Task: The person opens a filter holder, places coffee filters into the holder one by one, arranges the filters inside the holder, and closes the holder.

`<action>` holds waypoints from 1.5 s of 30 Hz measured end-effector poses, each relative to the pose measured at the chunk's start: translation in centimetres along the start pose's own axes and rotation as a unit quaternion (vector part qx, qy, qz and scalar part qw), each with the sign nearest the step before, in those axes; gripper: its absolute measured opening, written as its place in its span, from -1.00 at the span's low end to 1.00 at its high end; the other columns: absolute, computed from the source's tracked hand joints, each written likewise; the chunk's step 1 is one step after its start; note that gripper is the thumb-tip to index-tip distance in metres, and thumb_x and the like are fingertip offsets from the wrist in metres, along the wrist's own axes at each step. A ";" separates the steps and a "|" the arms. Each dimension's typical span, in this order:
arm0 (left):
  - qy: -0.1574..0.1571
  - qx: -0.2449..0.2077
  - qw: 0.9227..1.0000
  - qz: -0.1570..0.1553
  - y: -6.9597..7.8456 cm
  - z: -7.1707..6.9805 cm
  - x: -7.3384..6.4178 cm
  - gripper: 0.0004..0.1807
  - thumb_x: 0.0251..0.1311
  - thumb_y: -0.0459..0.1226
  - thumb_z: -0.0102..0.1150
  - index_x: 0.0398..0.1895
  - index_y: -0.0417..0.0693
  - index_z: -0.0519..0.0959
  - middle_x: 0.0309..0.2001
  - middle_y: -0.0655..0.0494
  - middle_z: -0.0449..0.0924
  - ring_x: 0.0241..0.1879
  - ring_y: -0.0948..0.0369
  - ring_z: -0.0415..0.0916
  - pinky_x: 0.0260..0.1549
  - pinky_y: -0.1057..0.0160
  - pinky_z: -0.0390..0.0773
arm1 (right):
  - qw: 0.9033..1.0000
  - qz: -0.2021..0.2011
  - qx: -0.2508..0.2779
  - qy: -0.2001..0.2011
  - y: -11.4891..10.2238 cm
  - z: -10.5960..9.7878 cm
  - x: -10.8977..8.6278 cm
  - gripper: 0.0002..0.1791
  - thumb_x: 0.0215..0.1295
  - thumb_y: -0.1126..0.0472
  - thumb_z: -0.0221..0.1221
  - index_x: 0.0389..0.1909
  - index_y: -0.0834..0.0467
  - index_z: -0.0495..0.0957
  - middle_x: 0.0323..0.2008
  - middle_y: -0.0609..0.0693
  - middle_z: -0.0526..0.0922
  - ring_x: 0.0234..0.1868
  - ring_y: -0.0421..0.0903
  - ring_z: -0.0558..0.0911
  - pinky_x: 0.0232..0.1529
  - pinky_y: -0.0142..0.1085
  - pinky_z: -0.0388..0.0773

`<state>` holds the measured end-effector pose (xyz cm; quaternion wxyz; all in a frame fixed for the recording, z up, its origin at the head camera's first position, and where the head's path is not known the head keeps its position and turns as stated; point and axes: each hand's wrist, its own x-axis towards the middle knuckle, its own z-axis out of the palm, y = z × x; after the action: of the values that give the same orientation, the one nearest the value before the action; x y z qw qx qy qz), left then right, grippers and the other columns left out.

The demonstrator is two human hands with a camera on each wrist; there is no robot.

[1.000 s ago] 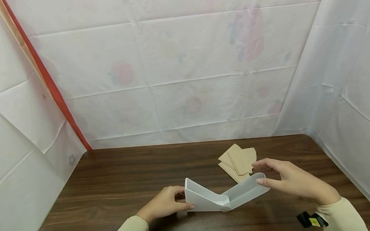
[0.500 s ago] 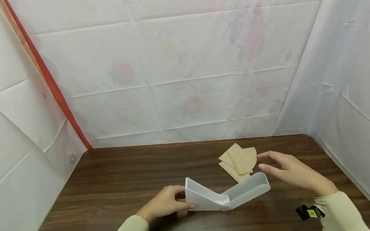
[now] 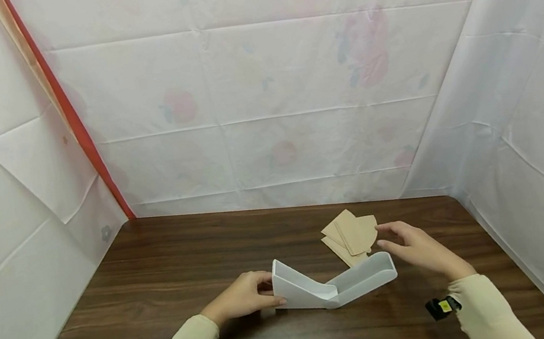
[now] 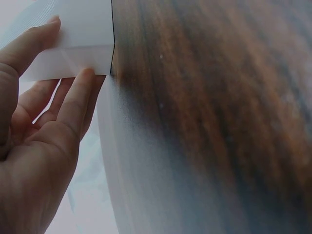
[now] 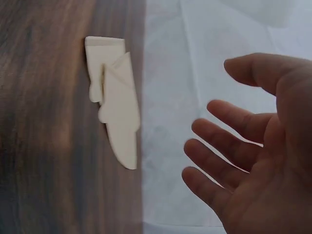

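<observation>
A white plastic hinged case (image 3: pixel 300 293) stands unfolded into a shallow V on the dark wooden table. My left hand (image 3: pixel 243 297) holds its left end, with the thumb in front and fingers behind; the left wrist view shows the thumb on one face of the case (image 4: pixel 83 29) and fingertips along the edge below. Past the case's right half lies a small fanned pile of tan paper coffee filters (image 3: pixel 357 234). My right hand (image 3: pixel 420 246) hovers just right of them with nothing in it. In the right wrist view its fingers (image 5: pixel 217 158) are spread and loosely bent, apart from the filters (image 5: pixel 122 97).
The wooden table (image 3: pixel 184 256) runs back to a white printed sheet (image 3: pixel 258 153) hung behind it. More sheeting walls both sides, and a red strip (image 3: pixel 71 116) runs down the left corner.
My right hand has left the right end of the case and moved slightly up beside the coffee filters. The left hand and the case have kept their place.
</observation>
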<state>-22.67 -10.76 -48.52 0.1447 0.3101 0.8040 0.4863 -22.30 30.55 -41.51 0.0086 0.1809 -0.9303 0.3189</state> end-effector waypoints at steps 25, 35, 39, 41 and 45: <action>0.000 0.016 1.000 0.008 0.1 0.2 0.0 -0.65 0.15 -0.20 0.48 -0.03 -0.10 0.65 -0.10 0.15 0.71 -0.08 0.21 0.66 -0.07 0.35 0.62 | 0.994 0.105 0.015 -0.011 4.0 2.5 4.1 -0.44 0.47 0.13 0.15 0.25 0.51 0.38 0.11 0.38 0.56 0.12 0.28 0.56 0.09 0.14 0.53; 0.000 0.015 1.000 0.008 0.1 0.3 0.1 -0.66 0.15 -0.19 0.48 -0.03 -0.08 0.66 -0.10 0.17 0.72 -0.08 0.25 0.65 -0.06 0.35 0.61 | 0.988 0.154 -0.022 -0.018 5.1 2.8 5.3 -0.36 0.41 0.05 0.20 0.23 0.51 0.39 0.10 0.43 0.54 0.14 0.35 0.52 0.10 0.18 0.50; -0.001 0.010 1.000 0.008 0.0 0.3 0.1 -0.66 0.15 -0.20 0.48 -0.03 -0.09 0.66 -0.09 0.16 0.72 -0.07 0.24 0.66 -0.06 0.36 0.61 | 0.985 0.169 -0.032 -0.017 5.6 3.0 5.6 -0.33 0.38 0.01 0.23 0.22 0.51 0.40 0.09 0.41 0.55 0.12 0.34 0.53 0.10 0.16 0.51; -0.001 0.007 1.000 0.007 0.0 0.3 0.1 -0.66 0.15 -0.21 0.48 -0.03 -0.09 0.66 -0.09 0.15 0.71 -0.07 0.21 0.66 -0.06 0.36 0.61 | 0.984 0.176 -0.034 -0.017 5.8 3.2 5.8 -0.32 0.37 0.01 0.24 0.22 0.51 0.41 0.08 0.40 0.55 0.11 0.31 0.53 0.10 0.15 0.51; -0.002 0.004 1.000 0.005 0.1 0.2 0.0 -0.66 0.16 -0.21 0.47 -0.02 -0.11 0.65 -0.09 0.13 0.71 -0.06 0.18 0.66 -0.06 0.34 0.62 | 0.982 0.185 -0.036 -0.019 6.0 3.3 6.3 -0.30 0.34 -0.01 0.27 0.19 0.52 0.42 0.05 0.38 0.56 0.03 0.24 0.56 0.04 0.12 0.53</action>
<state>-22.51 -10.58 -48.59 0.1429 0.3161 0.8038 0.4833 -29.89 30.86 -46.88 -0.0614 0.0109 -0.9585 0.2781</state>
